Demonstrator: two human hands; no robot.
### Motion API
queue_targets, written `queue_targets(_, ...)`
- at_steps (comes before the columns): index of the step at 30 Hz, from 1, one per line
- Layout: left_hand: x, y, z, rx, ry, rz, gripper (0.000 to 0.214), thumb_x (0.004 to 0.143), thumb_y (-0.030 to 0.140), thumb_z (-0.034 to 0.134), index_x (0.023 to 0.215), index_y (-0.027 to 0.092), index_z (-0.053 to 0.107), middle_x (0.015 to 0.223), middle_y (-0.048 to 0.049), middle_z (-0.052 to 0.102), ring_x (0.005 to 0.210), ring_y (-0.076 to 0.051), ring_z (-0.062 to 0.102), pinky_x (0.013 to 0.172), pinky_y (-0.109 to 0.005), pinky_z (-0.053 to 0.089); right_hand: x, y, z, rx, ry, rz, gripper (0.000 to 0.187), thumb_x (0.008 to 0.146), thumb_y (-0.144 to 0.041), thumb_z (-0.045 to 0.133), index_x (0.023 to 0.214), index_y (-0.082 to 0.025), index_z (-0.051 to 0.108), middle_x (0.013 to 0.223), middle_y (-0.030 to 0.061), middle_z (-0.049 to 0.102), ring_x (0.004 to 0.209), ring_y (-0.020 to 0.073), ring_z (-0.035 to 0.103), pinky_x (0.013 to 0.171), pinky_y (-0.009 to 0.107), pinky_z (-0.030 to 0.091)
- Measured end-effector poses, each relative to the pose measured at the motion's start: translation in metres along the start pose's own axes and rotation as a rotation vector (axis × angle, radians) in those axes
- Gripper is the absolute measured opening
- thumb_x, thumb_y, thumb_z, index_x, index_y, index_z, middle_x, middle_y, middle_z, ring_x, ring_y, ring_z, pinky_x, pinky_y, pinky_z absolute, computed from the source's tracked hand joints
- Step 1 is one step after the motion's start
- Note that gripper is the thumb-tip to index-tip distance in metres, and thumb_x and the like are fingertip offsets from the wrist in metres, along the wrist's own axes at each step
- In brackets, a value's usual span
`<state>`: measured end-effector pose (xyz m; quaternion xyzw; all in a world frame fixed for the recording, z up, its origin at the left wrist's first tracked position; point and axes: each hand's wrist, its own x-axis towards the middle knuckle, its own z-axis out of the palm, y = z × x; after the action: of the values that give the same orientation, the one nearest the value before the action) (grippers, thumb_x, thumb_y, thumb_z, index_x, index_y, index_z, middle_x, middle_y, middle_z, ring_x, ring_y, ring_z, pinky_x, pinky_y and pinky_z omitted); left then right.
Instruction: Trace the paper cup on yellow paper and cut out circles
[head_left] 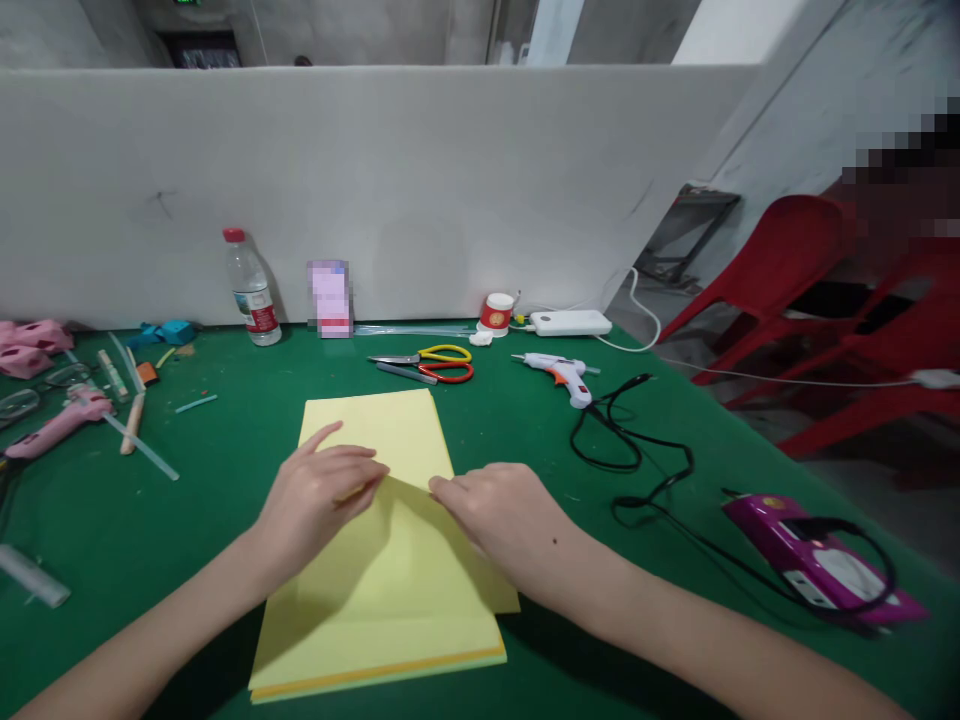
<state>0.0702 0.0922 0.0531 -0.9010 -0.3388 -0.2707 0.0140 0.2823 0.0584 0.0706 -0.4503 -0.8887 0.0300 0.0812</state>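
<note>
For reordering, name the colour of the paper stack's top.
The paper stack's top is pale yellow in the head view.

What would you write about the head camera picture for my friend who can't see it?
A person's left hand and right hand are over a stack of yellow paper on a green table. Beyond the paper lie scissors with one yellow and one red handle; a white glue gun lies farther right.

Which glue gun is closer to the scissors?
The white glue gun, just right of the scissors. The pink glue gun lies much farther away, at the table's left side.
</note>
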Motion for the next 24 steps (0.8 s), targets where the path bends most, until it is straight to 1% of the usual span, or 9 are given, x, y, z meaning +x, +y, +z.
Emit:
queue_targets(3, -0.01, -0.029, -0.01, 0.01, -0.001, -0.105, 0.015, 0.083, 0.025, 0.051, 0.079, 0.023, 0.066, 0.082, -0.0002, 0.072, 0.087, -0.02, 0.066, 0.1, -0.048, 0.033, -0.01, 0.015, -0.001, 0.076, 0.013, 0.021, 0.021, 0.074, -0.001, 0.048, 0.073, -0.017, 0.062, 0.063, 0.0052, 0.067, 0.054, 0.0177, 0.06, 0.047, 0.026, 0.022)
queue_targets(6, -0.024, -0.057, -0.02, 0.005, 0.015, -0.264, 0.017, 0.079, 0.033, 0.054, 0.076, 0.023, 0.067, 0.081, -0.0024, 0.072, 0.088, -0.025, 0.065, 0.101, -0.053, 0.03, -0.02, 0.034, -0.005, 0.213, 0.066, 0.074, 0.024, 0.079, -0.008, 0.043, 0.076, -0.02, 0.064, 0.066, 0.0043, 0.068, 0.059, 0.0183, 0.062, 0.05, 0.025, 0.031)
queue_targets(9, -0.034, -0.066, -0.022, -0.08, 0.039, -0.439, 0.028, 0.079, 0.042, 0.052, 0.079, 0.019, 0.068, 0.086, -0.0095, 0.071, 0.087, -0.03, 0.065, 0.091, -0.053, 0.041, -0.024, 0.05, -0.009, 0.399, 0.146, 0.165, 0.026, 0.084, -0.018, 0.04, 0.08, -0.022, 0.065, 0.072, 0.0025, 0.07, 0.065, 0.0185, 0.063, 0.056, 0.025, 0.04)
queue_targets(12, -0.035, -0.048, -0.012, -0.333, -0.039, -0.511, 0.04, 0.088, 0.042, 0.036, 0.1, 0.016, 0.064, 0.102, -0.0115, 0.067, 0.092, -0.025, 0.064, 0.08, -0.039, 0.052, -0.019, 0.056, -0.007, 0.609, 0.218, 0.276, 0.03, 0.088, -0.03, 0.037, 0.078, -0.019, 0.063, 0.074, 0.003, 0.069, 0.067, 0.0188, 0.064, 0.055, 0.026, 0.045)
queue_targets(14, -0.032, -0.027, -0.002, -0.548, -0.114, -0.499, 0.049, 0.092, 0.039, 0.019, 0.11, 0.015, 0.058, 0.101, -0.0108, 0.068, 0.087, -0.019, 0.066, 0.072, -0.03, 0.055, -0.013, 0.055, 0.0, 0.747, 0.234, 0.336, 0.036, 0.09, -0.036, 0.032, 0.08, -0.016, 0.06, 0.074, 0.005, 0.068, 0.065, 0.0188, 0.064, 0.053, 0.026, 0.047)
queue_targets(16, -0.028, -0.006, 0.006, -0.693, -0.148, -0.526, 0.042, 0.09, 0.04, 0.029, 0.1, 0.015, 0.06, 0.09, -0.0093, 0.07, 0.079, -0.017, 0.067, 0.068, -0.027, 0.056, -0.007, 0.052, 0.009, 0.876, 0.213, 0.363, 0.04, 0.091, -0.039, 0.027, 0.086, -0.014, 0.058, 0.075, 0.0059, 0.068, 0.063, 0.0178, 0.065, 0.055, 0.027, 0.05)
queue_targets(17, -0.026, 0.002, 0.008, -0.742, -0.155, -0.554, 0.035, 0.088, 0.039, 0.036, 0.087, 0.016, 0.062, 0.083, -0.0075, 0.07, 0.075, -0.017, 0.067, 0.067, -0.026, 0.056, -0.004, 0.051, 0.014, 0.929, 0.196, 0.365, 0.041, 0.091, -0.04, 0.026, 0.089, -0.014, 0.058, 0.075, 0.006, 0.068, 0.062, 0.0171, 0.065, 0.057, 0.028, 0.052)
queue_targets(20, -0.021, 0.017, 0.008, -0.841, -0.128, -0.652, 0.033, 0.084, 0.035, 0.047, 0.057, 0.017, 0.053, 0.058, -0.0009, 0.063, 0.061, -0.015, 0.065, 0.058, -0.023, 0.055, 0.003, 0.049, 0.027, 1.014, 0.174, 0.369, 0.038, 0.089, -0.04, 0.032, 0.092, -0.014, 0.058, 0.079, 0.0076, 0.067, 0.066, 0.0178, 0.064, 0.062, 0.031, 0.052)
queue_targets(24, -0.014, 0.022, 0.006, -0.966, -0.111, -0.725, 0.03, 0.079, 0.034, 0.053, 0.054, 0.017, 0.053, 0.05, 0.0018, 0.059, 0.049, -0.015, 0.063, 0.052, -0.023, 0.053, 0.009, 0.046, 0.034, 0.958, 0.306, 0.403, 0.031, 0.078, -0.029, 0.049, 0.106, -0.016, 0.052, 0.106, 0.0118, 0.057, 0.091, 0.0224, 0.055, 0.08, 0.04, 0.045)
